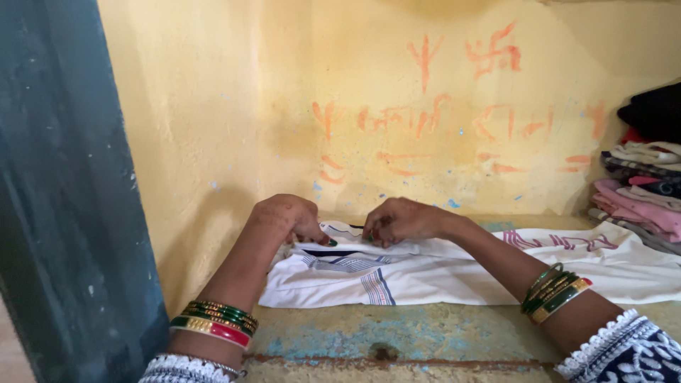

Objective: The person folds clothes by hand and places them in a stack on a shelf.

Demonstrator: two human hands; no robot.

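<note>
A white cloth [425,273] with thin dark blue stripes lies spread on a worn shelf [397,333] against a yellow wall. My left hand [287,218] presses and pinches the cloth's far left edge with its fingertips. My right hand [401,221] pinches the same folded edge a little to the right. Both wrists wear green, gold and red bangles. Part of the cloth under my hands is hidden.
A stack of folded clothes [642,195] in pink, grey and black stands at the right end of the shelf. The yellow wall [440,106] with orange painted marks rises behind. A dark teal door or post [64,191] stands at the left.
</note>
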